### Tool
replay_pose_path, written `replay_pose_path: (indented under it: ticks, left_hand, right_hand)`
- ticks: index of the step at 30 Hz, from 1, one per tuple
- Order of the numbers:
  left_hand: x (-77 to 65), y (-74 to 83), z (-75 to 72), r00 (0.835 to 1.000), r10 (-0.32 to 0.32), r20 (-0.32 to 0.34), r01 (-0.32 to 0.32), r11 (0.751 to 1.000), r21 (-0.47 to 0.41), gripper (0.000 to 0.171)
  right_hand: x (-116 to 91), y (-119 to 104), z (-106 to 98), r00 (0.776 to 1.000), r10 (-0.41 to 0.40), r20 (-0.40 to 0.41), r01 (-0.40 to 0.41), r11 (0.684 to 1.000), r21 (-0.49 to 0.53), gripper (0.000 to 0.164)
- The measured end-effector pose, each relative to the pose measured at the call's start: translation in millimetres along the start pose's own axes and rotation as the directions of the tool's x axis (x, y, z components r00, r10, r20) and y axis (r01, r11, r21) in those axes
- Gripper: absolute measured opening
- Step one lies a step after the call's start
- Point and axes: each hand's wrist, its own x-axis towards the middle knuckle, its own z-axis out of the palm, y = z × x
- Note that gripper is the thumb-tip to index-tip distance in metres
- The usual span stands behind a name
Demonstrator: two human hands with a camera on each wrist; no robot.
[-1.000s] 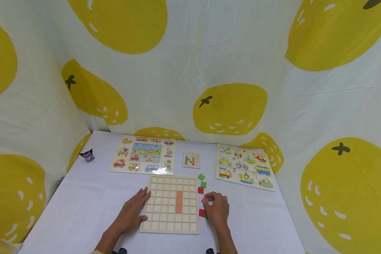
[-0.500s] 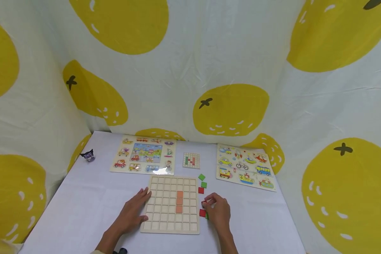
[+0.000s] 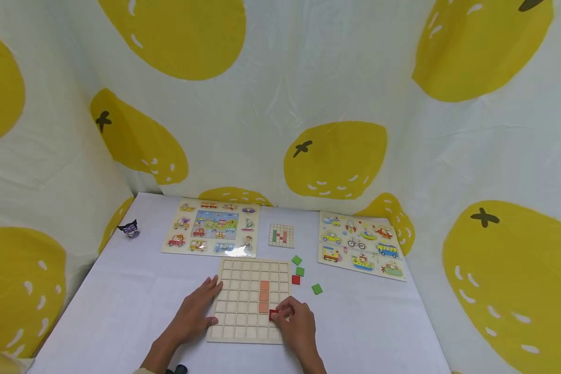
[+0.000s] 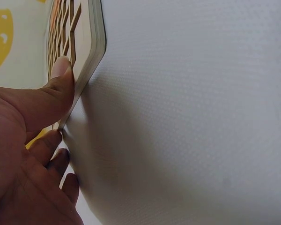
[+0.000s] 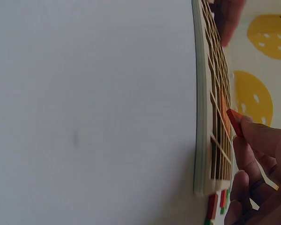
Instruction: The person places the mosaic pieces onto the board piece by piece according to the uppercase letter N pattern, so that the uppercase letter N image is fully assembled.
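Observation:
My right hand (image 3: 299,324) pinches a red square tile (image 3: 273,315) between thumb and fingers, low over the right part of the wooden grid board (image 3: 234,337). The right wrist view shows that tile (image 5: 234,123) edge-on and tilted above the cells. Three orange tiles (image 3: 264,296) fill a column of cells, just up and left of the held tile. My left hand (image 3: 196,311) rests along the board's left side, its thumb (image 4: 61,70) on the rim and its fingers at the edge. In the head view, my right hand hides part of the board's right edge.
Green tiles (image 3: 296,260) and a red tile (image 3: 296,280) lie right of the board, with another green tile (image 3: 317,289) further out. A small pattern card (image 3: 281,236) stands behind, between two picture puzzles (image 3: 210,228) (image 3: 362,244). A small dark figure (image 3: 130,228) is far left.
My right hand has moved left from beside the board to over its lower right cells, carrying the red tile. A green tile now shows where the hand was. My left hand stays put.

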Motion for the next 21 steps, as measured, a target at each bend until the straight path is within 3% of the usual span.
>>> replay_pose_path:
  ticks: [4,12,21]
  left_hand:
    - [-0.2,0.3,-0.1,1.000,-0.002,0.003,0.002,1.000,-0.005,0.100]
    - [0.6,-0.8,0.5,1.000,-0.013,0.001,0.013,1.000,-0.003,0.100]
    - [-0.4,-1.9,1.6,1.000,-0.003,0.004,0.003,1.000,-0.002,0.099]
  right_hand:
    - [-6,-5,8,1.000,-0.008,0.025,0.009,1.000,-0.014,0.024]
    - [-9,-10,18,0.997,-0.068,-0.030,0.064,0.993,-0.102,0.026]
    - [-7,-14,20,0.990,-0.140,-0.016,0.135,0.975,-0.177,0.029]
